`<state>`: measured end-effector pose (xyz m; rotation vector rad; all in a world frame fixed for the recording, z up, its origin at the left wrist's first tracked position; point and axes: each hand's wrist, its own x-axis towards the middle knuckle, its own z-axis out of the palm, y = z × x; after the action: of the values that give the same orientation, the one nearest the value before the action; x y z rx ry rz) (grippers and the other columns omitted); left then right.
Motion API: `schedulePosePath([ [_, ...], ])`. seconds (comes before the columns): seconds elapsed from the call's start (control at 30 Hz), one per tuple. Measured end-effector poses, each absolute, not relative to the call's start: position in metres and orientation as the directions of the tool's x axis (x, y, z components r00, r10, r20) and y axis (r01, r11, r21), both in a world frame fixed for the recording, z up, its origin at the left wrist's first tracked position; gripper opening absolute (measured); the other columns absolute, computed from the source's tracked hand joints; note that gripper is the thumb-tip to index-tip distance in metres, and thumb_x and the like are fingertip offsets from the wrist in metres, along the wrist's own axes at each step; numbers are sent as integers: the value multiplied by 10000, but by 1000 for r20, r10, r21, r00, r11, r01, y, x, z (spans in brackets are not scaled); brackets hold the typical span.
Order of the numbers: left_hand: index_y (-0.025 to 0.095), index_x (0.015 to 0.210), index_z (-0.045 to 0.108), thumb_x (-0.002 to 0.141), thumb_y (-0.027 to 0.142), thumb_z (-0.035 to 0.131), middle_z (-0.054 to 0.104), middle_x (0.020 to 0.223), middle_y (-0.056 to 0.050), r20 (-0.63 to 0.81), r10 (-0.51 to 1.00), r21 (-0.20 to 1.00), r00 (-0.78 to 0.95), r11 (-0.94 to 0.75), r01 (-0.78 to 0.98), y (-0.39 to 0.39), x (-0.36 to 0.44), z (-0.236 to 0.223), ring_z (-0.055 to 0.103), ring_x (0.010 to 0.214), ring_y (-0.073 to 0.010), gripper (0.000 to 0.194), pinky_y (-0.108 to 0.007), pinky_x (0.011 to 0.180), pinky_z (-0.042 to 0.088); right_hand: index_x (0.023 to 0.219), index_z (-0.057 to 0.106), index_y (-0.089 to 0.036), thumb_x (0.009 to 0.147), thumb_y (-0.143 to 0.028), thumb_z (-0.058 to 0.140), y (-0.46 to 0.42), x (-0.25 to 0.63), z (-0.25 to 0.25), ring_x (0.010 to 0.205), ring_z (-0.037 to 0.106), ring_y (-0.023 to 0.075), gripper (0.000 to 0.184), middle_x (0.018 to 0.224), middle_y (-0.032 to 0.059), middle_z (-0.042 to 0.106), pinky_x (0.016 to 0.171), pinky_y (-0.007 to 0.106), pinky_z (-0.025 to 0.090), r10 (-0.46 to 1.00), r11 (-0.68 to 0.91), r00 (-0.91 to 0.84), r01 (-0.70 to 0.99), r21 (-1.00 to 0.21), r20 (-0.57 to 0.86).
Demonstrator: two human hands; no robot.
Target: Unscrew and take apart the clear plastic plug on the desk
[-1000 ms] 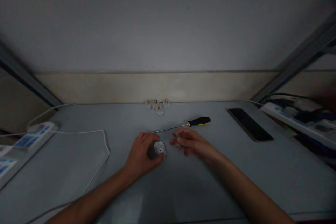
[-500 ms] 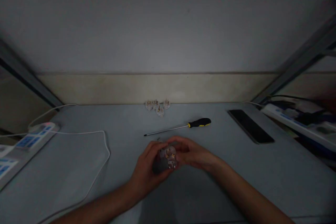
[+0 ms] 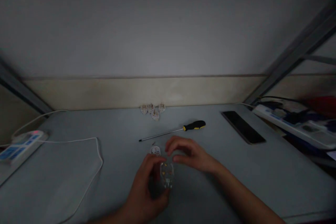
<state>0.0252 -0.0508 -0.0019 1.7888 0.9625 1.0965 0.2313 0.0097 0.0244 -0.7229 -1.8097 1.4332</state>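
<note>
My left hand (image 3: 147,190) is closed around a clear plastic plug part with brass pins (image 3: 166,175), held just above the grey table (image 3: 78,189). Right above that part, my right hand (image 3: 189,154) hovers with its fingers curled and apart; I see nothing in them. A small white round cap (image 3: 155,151) lies on the table just beyond my left fingers. Farther back lies a screwdriver with a black and yellow handle (image 3: 183,128), its tip pointing left.
Several clear plugs (image 3: 152,110) sit at the back edge by the wall. A dark phone (image 3: 243,127) lies at the right. White power strips stand at the left (image 3: 19,143) and right (image 3: 296,126). A white cable (image 3: 89,154) loops over the table's left.
Both hands came nearer to me. The white cap that was with the plug now lies alone on the table, and my right hand has let go of the plug.
</note>
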Motion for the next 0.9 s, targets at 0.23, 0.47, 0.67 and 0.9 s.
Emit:
schedulePosePath([
  [0.23,257,1194,520,684,87,591,578,937,-22,306,878,926,367,-364,102,-53,24,-27,583,745,-172,542,-261,641,496,879,757,-188,850,-246,668,0,226,28,863,587,141,110,906,41,602,803,278,473,676,511,-690,188,-839,257],
  [0.47,214,1116,588,708,154,656,617,878,-36,185,895,961,406,-252,116,-52,23,-37,619,786,-198,417,-277,698,527,878,753,-177,920,-256,577,0,227,26,840,602,131,198,895,50,626,772,232,485,654,589,-704,245,-770,277],
  [0.67,206,1120,568,714,124,629,606,837,-21,173,891,963,420,-242,116,-56,27,-30,586,729,-170,418,-253,656,491,871,716,-178,947,-241,535,1,231,32,819,630,124,206,817,30,683,771,223,496,705,592,-621,253,-765,341],
  [0.9,214,1183,517,677,103,622,587,856,-19,136,913,967,386,-206,148,-61,26,-33,586,735,-175,529,-258,659,483,924,697,-161,878,-155,604,18,230,2,808,645,165,104,872,69,706,767,301,515,880,462,-338,450,-764,333],
])
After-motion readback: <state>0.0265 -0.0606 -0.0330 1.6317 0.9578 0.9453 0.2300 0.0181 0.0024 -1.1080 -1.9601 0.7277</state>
